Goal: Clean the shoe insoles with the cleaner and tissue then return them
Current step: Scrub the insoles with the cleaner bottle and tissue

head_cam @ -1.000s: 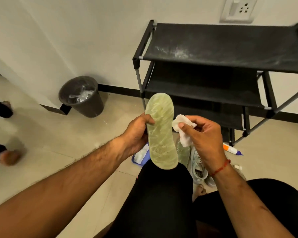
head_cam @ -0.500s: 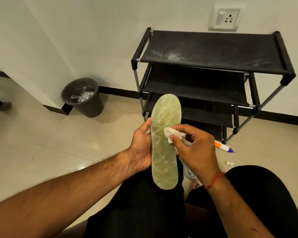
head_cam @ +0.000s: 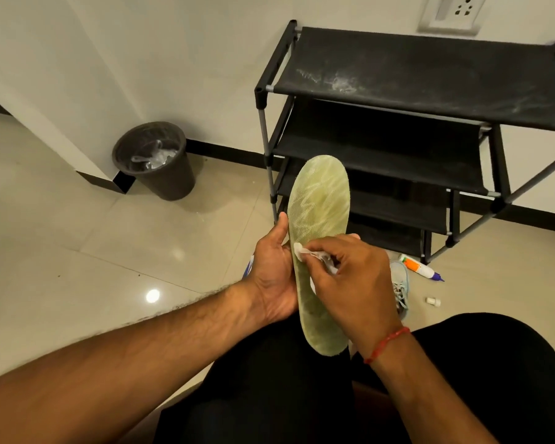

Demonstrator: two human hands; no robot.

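A pale green insole (head_cam: 318,200) stands nearly upright over my lap, toe end up. My left hand (head_cam: 274,270) grips its left edge from behind, thumb along the rim. My right hand (head_cam: 353,277) pinches a crumpled white tissue (head_cam: 305,253) and presses it against the middle of the insole near its left edge. A light blue shoe (head_cam: 399,288) lies on the floor behind my right hand, mostly hidden. The cleaner bottle (head_cam: 418,267), white with an orange band and blue tip, lies on the floor by the rack, with a small white cap (head_cam: 433,301) near it.
A black shoe rack (head_cam: 430,75) with several fabric shelves stands against the wall ahead. A dark waste bin (head_cam: 156,160) sits at a wall corner to the left. Glossy beige floor tiles (head_cam: 77,245) spread to the left. My black-clad legs fill the bottom.
My right hand carried the tissue from beside the insole onto its surface and leftwards across it. The left hand kept its hold. The camera view shifted slightly.
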